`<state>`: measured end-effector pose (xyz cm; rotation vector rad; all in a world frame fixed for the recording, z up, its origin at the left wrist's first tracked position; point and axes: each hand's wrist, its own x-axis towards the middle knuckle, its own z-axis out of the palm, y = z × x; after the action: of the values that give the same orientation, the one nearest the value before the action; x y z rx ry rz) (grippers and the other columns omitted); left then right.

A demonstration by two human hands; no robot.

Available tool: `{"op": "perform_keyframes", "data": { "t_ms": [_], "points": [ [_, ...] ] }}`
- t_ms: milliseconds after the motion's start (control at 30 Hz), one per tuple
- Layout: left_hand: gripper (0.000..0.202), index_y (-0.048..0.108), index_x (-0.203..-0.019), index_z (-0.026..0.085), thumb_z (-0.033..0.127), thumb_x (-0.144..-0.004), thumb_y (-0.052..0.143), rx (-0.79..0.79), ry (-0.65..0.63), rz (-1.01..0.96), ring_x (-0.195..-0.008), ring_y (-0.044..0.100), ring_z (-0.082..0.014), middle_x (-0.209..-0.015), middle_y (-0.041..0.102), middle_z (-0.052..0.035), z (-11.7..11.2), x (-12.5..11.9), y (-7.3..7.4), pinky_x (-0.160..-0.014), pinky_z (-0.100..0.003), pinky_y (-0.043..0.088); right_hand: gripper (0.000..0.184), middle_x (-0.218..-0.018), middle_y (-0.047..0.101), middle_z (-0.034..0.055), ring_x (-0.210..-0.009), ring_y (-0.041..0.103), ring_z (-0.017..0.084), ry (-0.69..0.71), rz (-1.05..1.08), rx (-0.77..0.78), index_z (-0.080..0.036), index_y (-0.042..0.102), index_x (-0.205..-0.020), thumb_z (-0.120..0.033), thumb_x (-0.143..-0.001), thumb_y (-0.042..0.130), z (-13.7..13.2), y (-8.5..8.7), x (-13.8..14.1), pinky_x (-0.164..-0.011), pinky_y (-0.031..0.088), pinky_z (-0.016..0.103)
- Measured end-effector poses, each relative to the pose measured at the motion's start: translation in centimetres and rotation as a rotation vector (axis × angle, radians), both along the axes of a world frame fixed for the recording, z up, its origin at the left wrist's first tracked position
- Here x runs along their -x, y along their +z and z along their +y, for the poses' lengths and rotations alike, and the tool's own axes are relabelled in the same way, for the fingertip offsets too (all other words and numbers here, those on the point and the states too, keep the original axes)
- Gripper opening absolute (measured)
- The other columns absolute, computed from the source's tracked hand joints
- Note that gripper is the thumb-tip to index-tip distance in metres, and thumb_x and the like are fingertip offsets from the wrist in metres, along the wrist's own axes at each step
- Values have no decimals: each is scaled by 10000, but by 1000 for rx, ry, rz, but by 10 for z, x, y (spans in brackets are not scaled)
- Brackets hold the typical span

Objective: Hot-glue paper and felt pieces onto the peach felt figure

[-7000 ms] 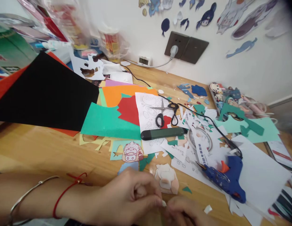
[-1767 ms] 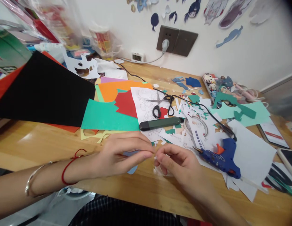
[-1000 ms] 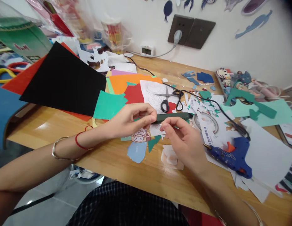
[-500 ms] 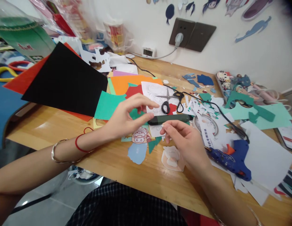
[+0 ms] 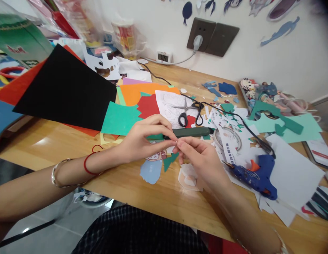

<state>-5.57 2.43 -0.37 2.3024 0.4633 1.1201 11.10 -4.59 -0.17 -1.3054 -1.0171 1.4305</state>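
One barely visible pale scrap point(image 5: 176, 142), probably light and flimsy, to hold by edges; pinched between closed fingertips, left hand point(image 5: 139, 139) and right hand point(image 5: 203, 158).

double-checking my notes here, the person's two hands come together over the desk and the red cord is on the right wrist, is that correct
Not quite: the red cord is on the wrist of the left hand, as the head view shows. The left and right hand do come together over the desk.
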Motion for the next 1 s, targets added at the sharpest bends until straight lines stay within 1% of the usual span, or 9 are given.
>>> {"op": "perform_keyframes", "data": {
  "t_ms": [100,267,433,533,800,1000],
  "points": [
    [103,672,-850,150,90,-768,654,1,-11,-2,-795,567,-129,-823,592,-42,0,0,0,-710,-252,484,137,-683,660,-14,-489,513,46,10,-3,3,-177,661,-768,-311,-760,634,-1,3,-1,-507,434,198],
    [116,683,-872,164,106,-779,645,0,-34,-13,-795,575,-134,-831,613,-51,0,0,0,-710,-253,487,133,-671,669,-13,-461,503,41,9,21,44,-175,671,-767,-304,-752,647,-3,8,-1,-470,428,187],
    [165,678,-916,201,107,-790,627,-14,-52,3,-801,584,-137,-848,621,-46,0,0,1,-705,-259,495,136,-656,668,-12,-461,498,42,-11,88,71,-177,680,-750,-311,-740,664,-3,6,-1,-436,422,171],
    [171,679,-919,195,113,-771,652,-8,-60,7,-802,587,-138,-855,621,-51,1,1,1,-701,-255,500,136,-650,668,-12,-461,495,37,-15,110,69,-177,682,-742,-313,-737,670,-3,4,-2,-432,419,163],
    [120,690,-875,161,108,-774,654,-46,-46,-18,-766,581,-125,-814,628,-55,2,1,0,-677,-238,488,136,-652,670,-8,-457,501,42,-3,69,46,-176,688,-760,-308,-735,671,-2,5,-1,-447,433,178],
    [119,695,-873,172,119,-779,645,-63,-28,-4,-763,579,-127,-811,617,-56,3,2,2,-669,-239,487,137,-658,668,-13,-461,514,48,21,52,37,-190,689,-739,-325,-733,669,-1,5,-3,-460,437,189]
  ]
}}
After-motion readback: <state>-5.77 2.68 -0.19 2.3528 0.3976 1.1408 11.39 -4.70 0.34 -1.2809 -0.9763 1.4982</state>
